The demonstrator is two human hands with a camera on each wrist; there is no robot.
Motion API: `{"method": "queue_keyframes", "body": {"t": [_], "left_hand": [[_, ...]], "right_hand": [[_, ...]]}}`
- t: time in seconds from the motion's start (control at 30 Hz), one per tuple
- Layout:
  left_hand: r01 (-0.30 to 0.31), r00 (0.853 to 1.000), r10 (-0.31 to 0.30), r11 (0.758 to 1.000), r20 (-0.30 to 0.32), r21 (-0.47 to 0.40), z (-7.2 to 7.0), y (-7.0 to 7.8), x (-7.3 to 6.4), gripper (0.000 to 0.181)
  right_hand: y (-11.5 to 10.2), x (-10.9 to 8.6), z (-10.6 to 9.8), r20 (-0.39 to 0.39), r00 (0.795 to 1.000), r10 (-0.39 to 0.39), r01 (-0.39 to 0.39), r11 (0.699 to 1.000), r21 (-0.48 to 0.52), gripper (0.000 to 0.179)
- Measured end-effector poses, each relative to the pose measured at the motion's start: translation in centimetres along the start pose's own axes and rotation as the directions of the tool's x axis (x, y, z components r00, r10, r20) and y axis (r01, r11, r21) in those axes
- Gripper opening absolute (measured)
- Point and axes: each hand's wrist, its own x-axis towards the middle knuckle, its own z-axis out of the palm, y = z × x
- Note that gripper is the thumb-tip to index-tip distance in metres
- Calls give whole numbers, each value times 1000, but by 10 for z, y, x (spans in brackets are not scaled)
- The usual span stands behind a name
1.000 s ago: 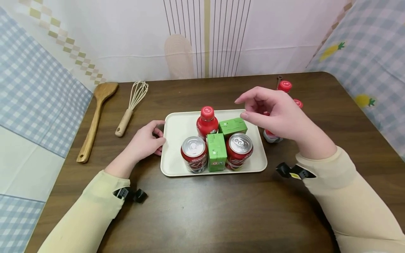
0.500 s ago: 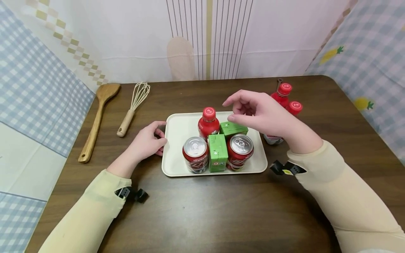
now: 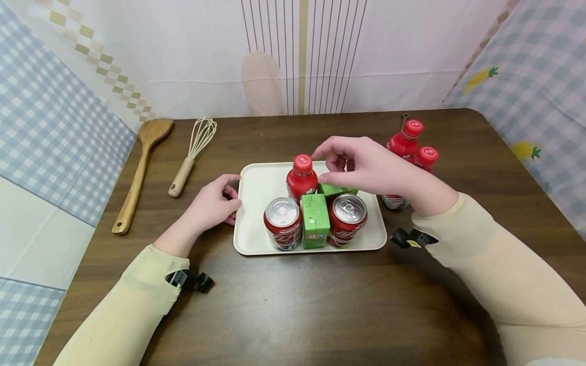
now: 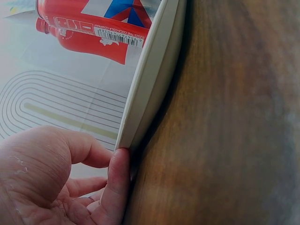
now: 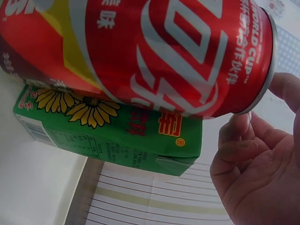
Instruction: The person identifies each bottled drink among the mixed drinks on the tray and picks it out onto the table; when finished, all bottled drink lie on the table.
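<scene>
A patterned cloth (image 3: 197,56) backs a dark wood counter (image 3: 274,320). On it a cream tray (image 3: 254,229) bears two Coca-Cola cans (image 3: 283,231), two green drink cartons (image 3: 315,223) and, behind, an upright red bottle (image 3: 301,183). The left hand (image 3: 211,206), fingers loosely bent, touches the tray's left rim without grasping it. The right hand (image 3: 366,163), thumb and forefinger parted and empty, hovers above the rear carton, near the bottle's cap. A whisk (image 3: 191,157) and wooden spatula (image 3: 143,170) lie at left.

Cream sleeves (image 3: 125,305) with black cameras (image 3: 203,283) at cuffs (image 3: 444,213).
</scene>
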Motion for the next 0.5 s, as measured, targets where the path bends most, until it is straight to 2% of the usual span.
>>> {"method": "queue_keyframes", "body": {"t": [0.2, 0.5], "left_hand": [[2, 1000, -2, 1000, 1, -12, -1, 0, -1, 62], [2, 1000, -2, 1000, 0, -10, -1, 1, -2, 62]], "right_hand": [[-3, 12, 1, 41, 999, 28, -26, 999, -45, 37], [-8, 27, 4, 86, 996, 34, -31, 999, -43, 34]]}}
